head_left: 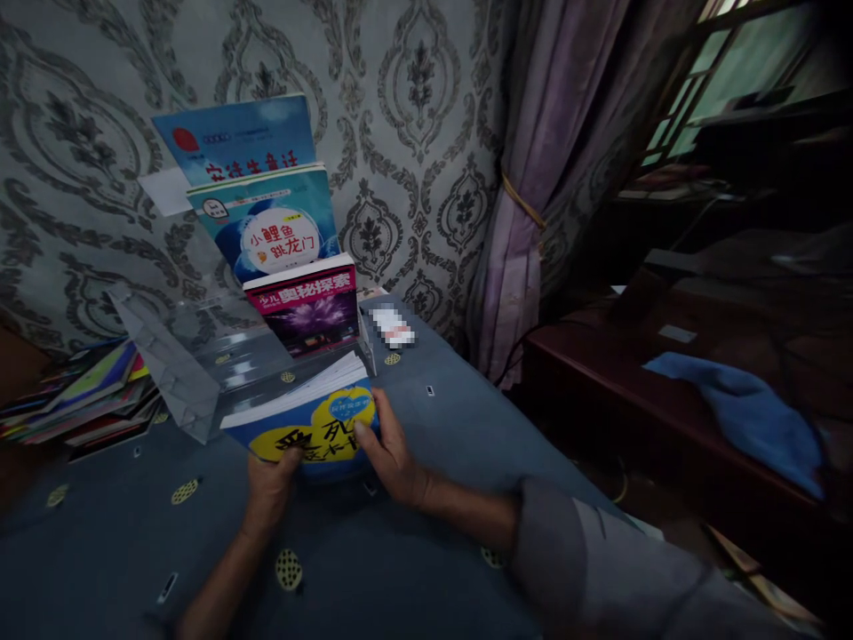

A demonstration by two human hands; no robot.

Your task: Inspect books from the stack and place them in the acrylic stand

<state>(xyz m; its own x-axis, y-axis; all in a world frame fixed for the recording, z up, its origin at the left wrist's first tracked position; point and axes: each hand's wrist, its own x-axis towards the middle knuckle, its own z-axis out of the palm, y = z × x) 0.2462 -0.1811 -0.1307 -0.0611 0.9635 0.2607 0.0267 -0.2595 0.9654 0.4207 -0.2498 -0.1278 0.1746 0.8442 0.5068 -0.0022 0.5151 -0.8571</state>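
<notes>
A blue and yellow paperback book (313, 431) is held between both my hands, its pages slightly fanned along the top. My left hand (272, 476) grips its lower left part, thumb on the cover. At the right edge, my right hand (393, 449) is closed round the book with the thumb across the front. Just behind it stands a clear plastic book rack (179, 382) in steps. On its right side, a purple and pink book (313, 311) leans in front of a teal book (273, 231), with a taller blue book (243, 138) at the back.
Left of the rack lies a messy pile of books (99, 391). A small pixelated item (393, 326) rests right of the rack on the blue-grey tablecloth (373, 569). A patterned wall and a purple curtain (533, 178) stand behind. Blue cloth (739, 409) drapes over dark red furniture at right.
</notes>
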